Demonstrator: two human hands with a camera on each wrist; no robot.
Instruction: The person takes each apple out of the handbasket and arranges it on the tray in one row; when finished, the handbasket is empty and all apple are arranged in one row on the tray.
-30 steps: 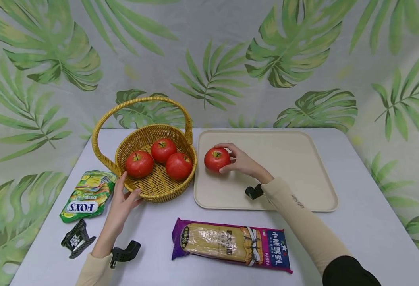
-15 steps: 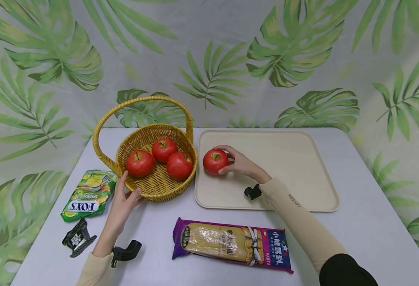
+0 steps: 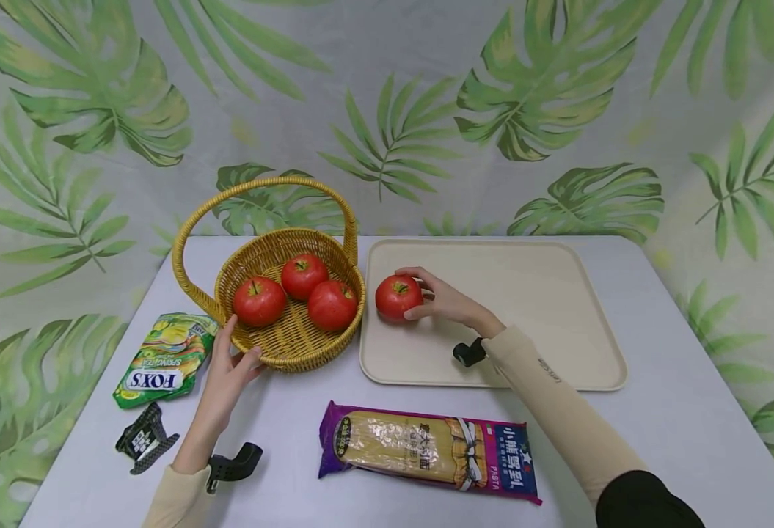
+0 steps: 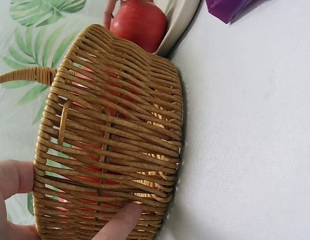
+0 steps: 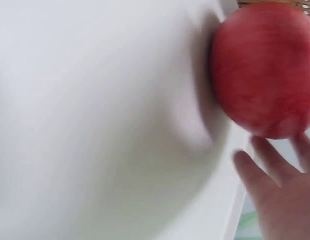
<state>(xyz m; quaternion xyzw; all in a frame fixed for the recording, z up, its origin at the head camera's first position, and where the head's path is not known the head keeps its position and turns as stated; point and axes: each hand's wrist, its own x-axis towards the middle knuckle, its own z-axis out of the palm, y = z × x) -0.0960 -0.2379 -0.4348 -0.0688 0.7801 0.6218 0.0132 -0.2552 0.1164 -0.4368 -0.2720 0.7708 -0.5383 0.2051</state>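
Observation:
A red apple [image 3: 398, 298] is at the left end of the beige tray [image 3: 532, 315], seemingly resting on it. My right hand [image 3: 449, 299] reaches in from the right, fingers and thumb curved around the apple's right side. In the right wrist view, fingertips touch the apple [image 5: 265, 70], while other fingers stand spread beside it. My left hand [image 3: 224, 378] grips the near left rim of the wicker basket [image 3: 294, 363]; in the left wrist view, one digit [image 4: 122, 222] presses the woven side and others are at the rim. Three apples [image 3: 302, 276] lie in the basket.
A pasta package [image 3: 426, 451] lies in front of the tray. Left of the basket is a green FOX'S bag [image 3: 165, 359], with a small black checked packet [image 3: 144, 438] nearer the front. The basket's tall handle [image 3: 261, 185] arches above its far side. Behind the table hangs a leaf-print cloth [image 3: 387, 110].
The right hand and the apple shifted slightly left and toward the front, then the hand drew back a little to the right. The left hand has stayed on the basket.

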